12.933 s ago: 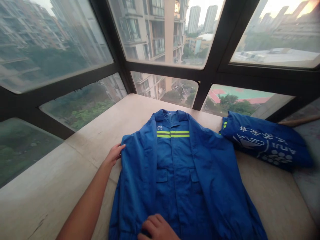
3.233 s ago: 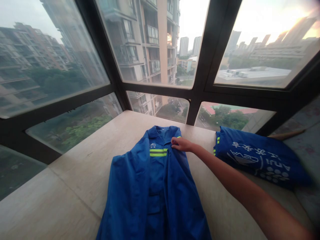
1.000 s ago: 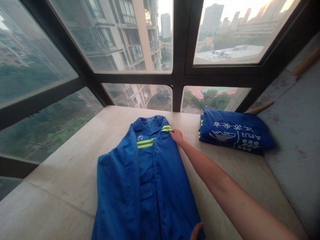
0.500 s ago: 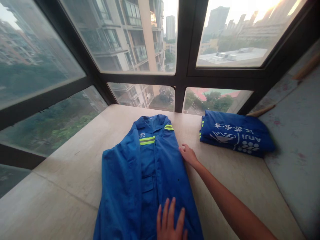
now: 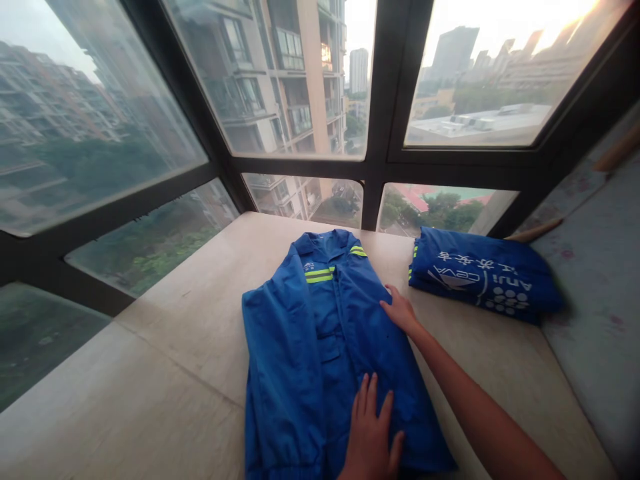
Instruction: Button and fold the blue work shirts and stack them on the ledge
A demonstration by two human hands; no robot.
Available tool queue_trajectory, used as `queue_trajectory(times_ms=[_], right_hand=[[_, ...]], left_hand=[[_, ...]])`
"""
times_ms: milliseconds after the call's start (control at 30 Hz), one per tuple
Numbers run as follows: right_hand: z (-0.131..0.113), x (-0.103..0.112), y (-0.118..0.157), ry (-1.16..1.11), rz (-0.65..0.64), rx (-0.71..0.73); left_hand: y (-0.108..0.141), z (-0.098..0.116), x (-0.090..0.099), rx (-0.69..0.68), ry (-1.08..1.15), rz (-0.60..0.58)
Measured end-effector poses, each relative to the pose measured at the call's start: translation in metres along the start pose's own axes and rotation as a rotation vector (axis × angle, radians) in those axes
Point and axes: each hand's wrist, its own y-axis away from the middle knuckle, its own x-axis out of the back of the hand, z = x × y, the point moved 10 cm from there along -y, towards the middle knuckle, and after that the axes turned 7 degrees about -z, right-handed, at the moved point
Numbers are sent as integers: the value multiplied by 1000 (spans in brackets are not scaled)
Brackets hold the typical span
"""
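A blue work jacket (image 5: 333, 347) lies front side up, its collar toward the window and its sleeves laid along the front. Yellow-green reflective stripes cross its chest and one shoulder. My left hand (image 5: 371, 427) rests flat on the jacket's lower right part, fingers spread and thumb out to the right. Farther up, my right hand (image 5: 401, 311) touches the jacket's right edge at the sleeve, with fingers stretched out and slightly apart. Neither hand visibly grips the cloth. The jacket's bottom edge is partly beyond the picture.
A folded blue garment (image 5: 483, 277) with white lettering lies at the right, near the patterned wall (image 5: 595, 333). Both rest on or beside the pale stone sill (image 5: 175, 340). Dark window frames (image 5: 383, 120) enclose the far and left sides. A wooden stick (image 5: 537, 230) leans in the right corner.
The camera view has turned slightly left, so everything sits farther right. My left hand has come further into view on the jacket. The right hand stays at the jacket's right edge.
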Motion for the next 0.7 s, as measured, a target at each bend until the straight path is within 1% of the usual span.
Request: queue_trajectory(times_ms=[100, 167, 233, 267, 300, 367, 433, 467, 500, 533, 567, 600, 633, 667, 700], right_hand=[[15, 20, 2, 62, 55, -32], [19, 28, 8, 100, 83, -47], [16, 30, 18, 156, 119, -23], [10, 29, 25, 196, 144, 19], [1, 25, 34, 241, 168, 84], [-22, 9, 57, 317, 199, 250], [-44, -14, 81, 337, 175, 399], [-55, -25, 92, 330, 151, 450], [-65, -34, 100, 319, 129, 487], [-75, -42, 105, 305, 109, 513], [-86, -47, 108, 289, 92, 532], [-97, -51, 109, 274, 76, 544], [-110, -53, 107, 259, 57, 553], [-125, -54, 103, 247, 32, 559], [-142, -56, 98, 239, -2, 562]], left_hand=[[-13, 17, -4, -10, 71, -4], [-14, 21, -2, -47, 71, 25], [-5, 14, 9, -78, 30, 99], [2, 4, 17, -77, -2, 147], [11, -11, 29, -52, -36, 201], [37, -54, 56, 70, -93, 306], [71, -110, 87, 302, -95, 413], [89, -137, 99, 429, -69, 446], [107, -163, 108, 555, -20, 458], [124, -186, 111, 670, 51, 443], [137, -205, 109, 779, 145, 401], [148, -220, 102, 874, 249, 340], [156, -228, 93, 952, 348, 271], [161, -232, 83, 1006, 425, 206], [162, -231, 75, 1031, 474, 155]])
